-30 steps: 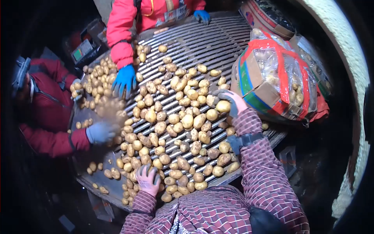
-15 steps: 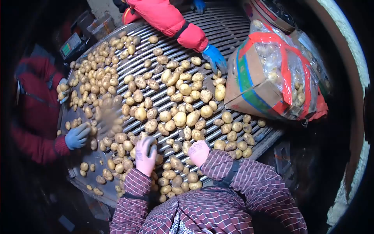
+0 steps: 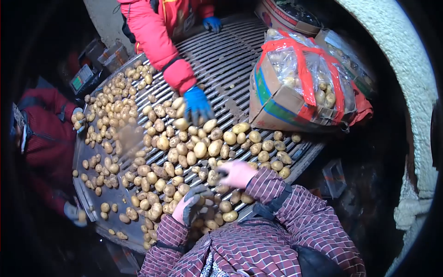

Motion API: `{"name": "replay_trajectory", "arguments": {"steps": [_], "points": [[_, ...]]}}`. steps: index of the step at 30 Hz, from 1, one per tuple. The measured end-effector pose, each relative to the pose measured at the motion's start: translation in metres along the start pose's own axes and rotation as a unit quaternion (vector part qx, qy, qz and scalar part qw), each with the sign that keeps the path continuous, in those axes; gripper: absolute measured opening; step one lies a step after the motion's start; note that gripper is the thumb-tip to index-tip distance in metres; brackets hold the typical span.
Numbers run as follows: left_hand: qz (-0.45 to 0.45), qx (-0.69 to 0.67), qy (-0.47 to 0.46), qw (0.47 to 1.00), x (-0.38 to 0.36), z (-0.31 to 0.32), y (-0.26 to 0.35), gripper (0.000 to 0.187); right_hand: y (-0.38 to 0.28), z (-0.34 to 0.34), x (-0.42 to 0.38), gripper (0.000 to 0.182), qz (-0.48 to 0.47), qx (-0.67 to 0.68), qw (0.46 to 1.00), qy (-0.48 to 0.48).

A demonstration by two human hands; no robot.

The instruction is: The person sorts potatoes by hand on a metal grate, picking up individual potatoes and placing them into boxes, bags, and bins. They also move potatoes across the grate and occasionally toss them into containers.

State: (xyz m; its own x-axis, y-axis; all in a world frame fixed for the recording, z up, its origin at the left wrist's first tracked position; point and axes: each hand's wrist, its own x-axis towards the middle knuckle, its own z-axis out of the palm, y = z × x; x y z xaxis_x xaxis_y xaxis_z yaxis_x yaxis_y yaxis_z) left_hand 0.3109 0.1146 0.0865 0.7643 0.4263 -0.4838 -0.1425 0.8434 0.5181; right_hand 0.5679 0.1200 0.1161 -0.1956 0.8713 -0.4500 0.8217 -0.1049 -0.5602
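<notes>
My left hand (image 3: 188, 207), in a pink glove with a dark grey palm, is curled low among the potatoes (image 3: 200, 149) near my body. Its fingers bend inward, and what lies inside them is partly hidden. My right hand (image 3: 237, 174), also in a pink glove, reaches leftward over the slatted metal grate (image 3: 233, 55). It is slightly blurred, with its dark fingertips apart beside a potato (image 3: 213, 177). Many muddy, yellowish potatoes cover the near and left parts of the grate.
Across from me a person in a red jacket has a blue-gloved hand (image 3: 197, 105) over potatoes. At left, a person in dark red sleeves (image 3: 48, 134) works at the edge. A taped cardboard box of potatoes (image 3: 277, 104) stands at right, and a digital scale display (image 3: 81, 77) at back left.
My left hand has come down toward my body and curled; my right hand has extended slightly. The blue-gloved hand moved left onto potatoes. The left person's near hand dropped to the table's edge. The view shifted.
</notes>
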Motion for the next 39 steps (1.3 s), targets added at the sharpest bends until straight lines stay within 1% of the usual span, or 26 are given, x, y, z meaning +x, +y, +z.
{"name": "replay_trajectory", "arguments": {"steps": [3, 4, 5, 6, 7, 8, 10, 11, 13, 14, 17, 20, 21, 22, 23, 24, 27, 28, 30, 31, 32, 34, 35, 36, 38, 39], "points": [[0.012, -0.024, 0.031, 0.999, -0.009, -0.011, -0.011, 0.042, 0.051, -0.027, 0.017, 0.034, 0.115, 0.018, 0.967, 0.225], [0.018, -0.011, 0.066, 0.998, -0.013, -0.014, -0.010, 0.037, 0.060, -0.042, 0.027, 0.033, 0.154, -0.017, 0.954, 0.258], [0.023, 0.001, 0.103, 0.994, -0.018, -0.018, -0.009, 0.032, 0.079, -0.047, 0.038, 0.036, 0.091, -0.055, 0.945, 0.309], [0.025, 0.014, 0.140, 0.990, -0.023, -0.020, -0.009, 0.027, 0.090, -0.059, 0.056, 0.039, 0.122, -0.080, 0.954, 0.262], [0.088, 0.044, 0.191, 0.977, -0.023, -0.029, -0.016, 0.022, 0.105, -0.061, 0.074, 0.043, 0.082, -0.127, 0.957, 0.249], [0.091, 0.137, 0.232, 0.959, -0.030, -0.027, -0.007, 0.025, 0.098, -0.071, 0.086, 0.040, 0.134, -0.157, 0.969, 0.138], [0.158, 0.274, 0.304, 0.899, -0.031, -0.074, -0.028, 0.027, 0.078, -0.082, 0.100, 0.040, 0.226, -0.099, 0.969, 0.024], [0.188, 0.312, 0.328, 0.872, -0.036, -0.074, -0.026, 0.027, 0.085, -0.072, 0.116, 0.038, 0.206, -0.210, 0.956, 0.006], [0.246, 0.380, 0.365, 0.814, -0.042, -0.065, -0.020, 0.028, 0.093, -0.067, 0.116, 0.039, 0.215, -0.163, 0.963, -0.015], [0.241, 0.317, 0.368, 0.840, -0.044, -0.060, -0.018, 0.027, 0.084, -0.071, 0.107, 0.039, 0.221, -0.144, 0.964, -0.026], [0.248, 0.340, 0.357, 0.834, -0.037, -0.079, -0.028, 0.028, 0.055, -0.084, 0.079, 0.039, 0.232, -0.086, 0.968, -0.050], [0.249, 0.351, 0.355, 0.830, -0.033, -0.084, -0.036, 0.029, 0.095, -0.067, 0.061, 0.045, 0.071, 0.157, 0.985, 0.003], [0.260, 0.365, 0.356, 0.820, -0.033, -0.080, -0.035, 0.029, 0.105, -0.056, 0.050, 0.048, 0.037, 0.304, 0.951, 0.034], [0.271, 0.381, 0.355, 0.809, -0.033, -0.075, -0.033, 0.030, 0.111, -0.045, 0.036, 0.052, 0.002, 0.445, 0.893, 0.067], [0.264, 0.368, 0.355, 0.818, -0.035, -0.069, -0.030, 0.031, 0.140, -0.023, 0.037, 0.051, -0.037, 0.491, 0.868, 0.067], [0.266, 0.368, 0.352, 0.819, -0.034, -0.071, -0.031, 0.032, 0.130, -0.019, 0.015, 0.055, -0.001, 0.569, 0.821, 0.039], [0.264, 0.362, 0.342, 0.826, -0.029, -0.088, -0.038, 0.031, 0.108, -0.004, -0.046, 0.059, -0.049, 0.630, 0.773, 0.065], [0.257, 0.377, 0.346, 0.820, -0.029, -0.088, -0.037, 0.030, 0.113, 0.002, -0.056, 0.059, -0.057, 0.568, 0.816, 0.088], [0.280, 0.369, 0.343, 0.817, -0.027, -0.085, -0.036, 0.030, 0.109, 0.012, -0.086, 0.058, -0.063, 0.620, 0.777, 0.090], [0.285, 0.350, 0.342, 0.824, -0.026, -0.087, -0.037, 0.030, 0.117, 0.023, -0.094, 0.057, -0.082, 0.611, 0.779, 0.116], [0.299, 0.346, 0.340, 0.822, -0.025, -0.082, -0.036, 0.030, 0.106, 0.019, -0.112, 0.060, -0.104, 0.519, 0.832, 0.165], [0.297, 0.333, 0.330, 0.832, -0.022, -0.099, -0.038, 0.030, 0.131, 0.048, -0.129, 0.055, -0.038, 0.529, 0.822, 0.209], [0.294, 0.324, 0.329, 0.837, -0.022, -0.100, -0.038, 0.029, 0.120, 0.045, -0.155, 0.053, 0.010, 0.597, 0.780, 0.189], [0.295, 0.329, 0.333, 0.833, -0.019, -0.107, -0.039, 0.029, 0.130, 0.062, -0.167, 0.050, -0.013, 0.629, 0.743, 0.229], [0.275, 0.329, 0.321, 0.844, -0.020, -0.105, -0.035, 0.029, 0.133, 0.086, -0.210, 0.045, 0.055, 0.726, 0.648, 0.221], [0.263, 0.327, 0.318, 0.851, -0.023, -0.100, -0.032, 0.028, 0.142, 0.103, -0.230, 0.045, 0.075, 0.749, 0.618, 0.228]]}}
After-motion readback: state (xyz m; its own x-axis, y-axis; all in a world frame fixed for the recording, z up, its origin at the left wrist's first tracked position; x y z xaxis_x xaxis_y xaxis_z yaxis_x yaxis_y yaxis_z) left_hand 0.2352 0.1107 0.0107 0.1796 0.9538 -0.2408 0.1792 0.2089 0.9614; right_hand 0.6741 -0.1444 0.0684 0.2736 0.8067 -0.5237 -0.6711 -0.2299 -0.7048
